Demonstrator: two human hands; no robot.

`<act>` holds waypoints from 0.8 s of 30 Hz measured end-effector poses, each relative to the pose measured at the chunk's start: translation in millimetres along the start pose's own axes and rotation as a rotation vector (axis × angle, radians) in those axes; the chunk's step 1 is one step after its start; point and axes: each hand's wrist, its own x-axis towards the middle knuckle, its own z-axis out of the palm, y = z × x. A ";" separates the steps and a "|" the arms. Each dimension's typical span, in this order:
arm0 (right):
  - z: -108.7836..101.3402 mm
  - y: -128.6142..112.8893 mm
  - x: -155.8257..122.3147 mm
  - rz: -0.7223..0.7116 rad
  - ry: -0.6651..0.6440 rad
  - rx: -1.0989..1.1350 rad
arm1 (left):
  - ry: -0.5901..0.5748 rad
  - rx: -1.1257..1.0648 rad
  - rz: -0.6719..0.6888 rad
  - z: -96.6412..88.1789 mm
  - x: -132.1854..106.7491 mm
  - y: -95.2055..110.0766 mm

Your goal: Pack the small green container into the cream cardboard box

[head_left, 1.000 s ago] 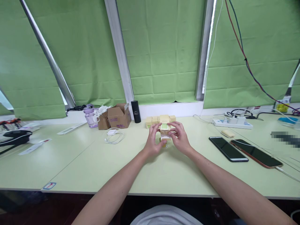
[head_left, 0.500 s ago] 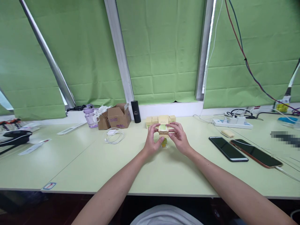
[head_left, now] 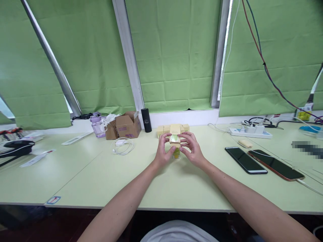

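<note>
Between my hands is a small pale-yellow cardboard box (head_left: 175, 130) with a light green patch on its near face. My left hand (head_left: 163, 153) grips its left side, fingers curled along the edge and thumb at the bottom. From the right, my right hand (head_left: 193, 150) holds the other side in the same way. Directly under the box a small clear jar (head_left: 176, 155) with yellow-green contents stands on the table; its top is hidden by the box and thumb. Several similar small boxes (head_left: 160, 130) stand in a row just behind.
A brown carton (head_left: 128, 127), a black cylinder (head_left: 145, 120) and a purple bottle (head_left: 97, 127) stand at the back left. A white charger cable (head_left: 123, 148) lies before them. Two phones (head_left: 246, 160) and a power strip (head_left: 251, 132) are on the right of the table (head_left: 113, 181).
The box has shifted slightly left and its lower flap shows less. My right thumb has moved a little lower and left. The jar and the rest look unmoved.
</note>
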 end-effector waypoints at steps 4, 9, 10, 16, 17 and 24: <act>0.3 -1.5 0.3 -0.001 0.003 -0.010 | 0.005 -0.002 -0.009 -0.1 -0.2 1.0; 1.1 -1.9 0.4 -0.009 0.016 -0.018 | 0.015 -0.005 -0.019 0.3 -0.1 1.0; 1.2 -1.8 0.4 -0.010 0.018 -0.019 | 0.017 -0.004 -0.019 0.4 -0.1 0.8; 2.3 -2.4 0.0 -0.011 0.026 -0.021 | 0.015 -0.013 -0.020 0.5 0.4 -1.3; 2.5 -2.7 0.0 -0.011 0.025 -0.020 | 0.015 -0.015 -0.019 0.5 0.5 -1.6; 4.0 -3.6 0.1 -0.016 0.026 -0.023 | 0.012 -0.018 -0.016 -0.3 0.4 -2.4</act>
